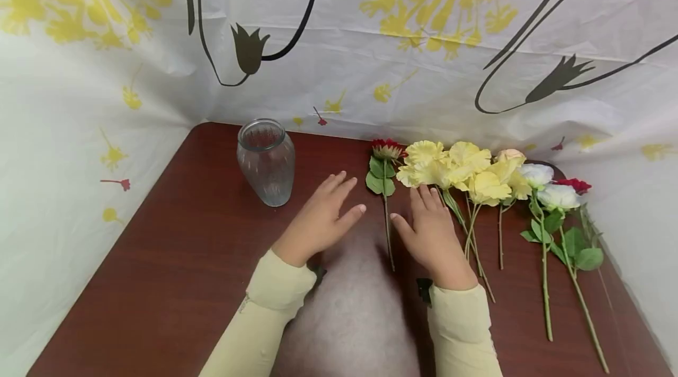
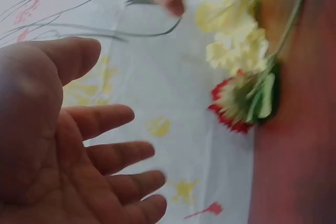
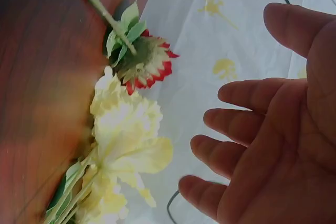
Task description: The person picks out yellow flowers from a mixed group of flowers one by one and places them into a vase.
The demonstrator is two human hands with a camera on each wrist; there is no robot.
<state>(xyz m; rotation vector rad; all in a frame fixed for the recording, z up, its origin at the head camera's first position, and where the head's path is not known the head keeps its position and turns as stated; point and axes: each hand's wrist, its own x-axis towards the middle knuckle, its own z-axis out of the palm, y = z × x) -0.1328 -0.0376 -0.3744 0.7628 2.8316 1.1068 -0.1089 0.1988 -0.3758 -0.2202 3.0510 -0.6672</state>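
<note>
The left hand (image 1: 320, 220) and right hand (image 1: 434, 239) both hover with fingers extended, gripping nothing. Between them lies the red flower (image 1: 385, 189), nearer the right thumb, its stem running towards the near side and its bloom away. Beyond the right fingertips lie yellow flowers (image 1: 466, 166), some stems hidden by that hand. The vase (image 1: 273, 174) stands upright, beyond and left of the left hand. At far right, white flowers (image 1: 558, 196) partly cover another red bloom (image 1: 575, 185).
</note>
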